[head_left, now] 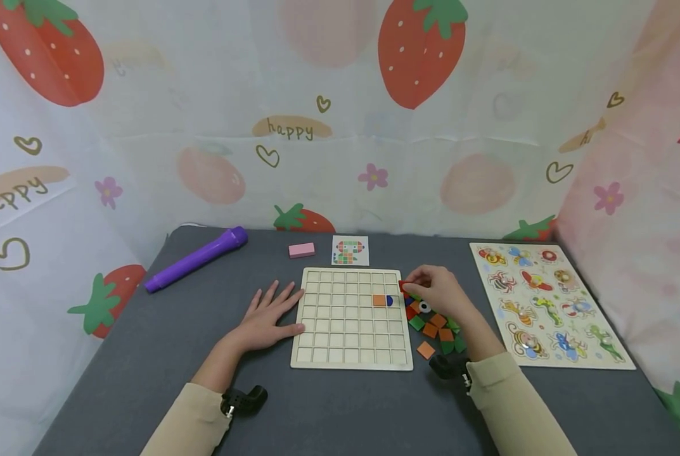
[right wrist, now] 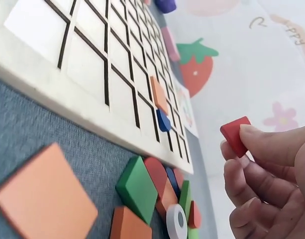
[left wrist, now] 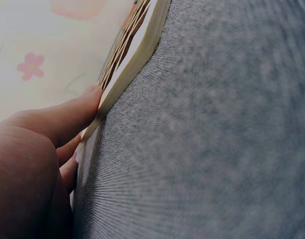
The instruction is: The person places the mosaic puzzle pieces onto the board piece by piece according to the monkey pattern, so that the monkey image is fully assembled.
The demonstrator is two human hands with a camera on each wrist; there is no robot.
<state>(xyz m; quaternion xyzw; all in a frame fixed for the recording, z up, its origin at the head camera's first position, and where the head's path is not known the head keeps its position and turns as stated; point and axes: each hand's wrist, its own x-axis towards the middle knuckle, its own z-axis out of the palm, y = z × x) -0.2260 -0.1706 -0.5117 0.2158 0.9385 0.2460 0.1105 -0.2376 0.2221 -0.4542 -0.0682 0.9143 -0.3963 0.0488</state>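
Observation:
A pale wooden grid board point(head_left: 351, 363) lies flat on the dark table. In its cells are an orange square tile point(head_left: 378, 300) and, beside it, a blue half-round tile point(head_left: 390, 301). My left hand point(head_left: 267, 323) rests spread on the table, thumb and fingertips touching the board's left edge. Between thumb and fingers my right hand point(head_left: 439, 288) pinches a red tile point(right wrist: 236, 135), held up past the board's right edge. Below that hand, partly covered by it, lies a pile of loose tiles, among them a green tile point(right wrist: 137, 189) and a white ring point(right wrist: 177, 221).
Behind the board are a small pattern card point(head_left: 350, 251) and a pink block point(head_left: 301, 251). A purple marker-shaped stick point(head_left: 197, 259) lies at the back left. On the right lies an insect picture board point(head_left: 551, 307). A printed curtain point(head_left: 220, 82) hangs behind the table.

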